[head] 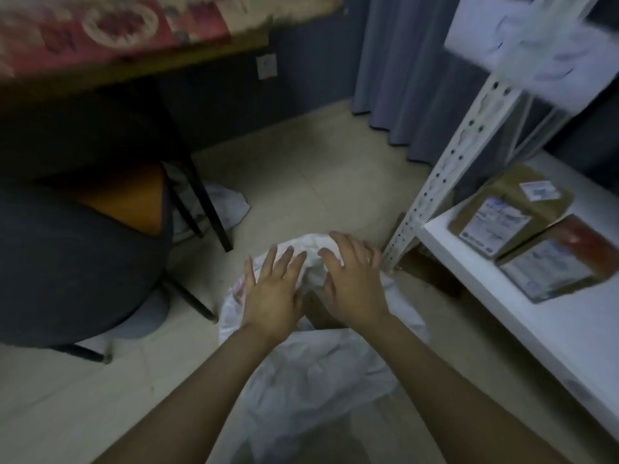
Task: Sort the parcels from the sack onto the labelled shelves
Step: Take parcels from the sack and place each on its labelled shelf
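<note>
**Sack (318, 373): floor (301, 182), beside shelf (552, 329)**

White, crumpled. Left hand (271, 291) and right hand (355, 283) lay on its top, fingers spread and gripping nothing. Step judged: reaching in for the next parcel. Next move called for parting the plastic and grasping the brown parcel (316, 313) half-hidden between the thumbs. Two shelved parcels (509, 212) bore blurred, unreadable labels.

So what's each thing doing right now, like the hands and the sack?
White sack: crumpled on the floor.
Left hand: open, fingers spread on the sack.
Right hand: open, resting on the sack.
Brown parcels: two, lying label-up on the white shelf.
</note>
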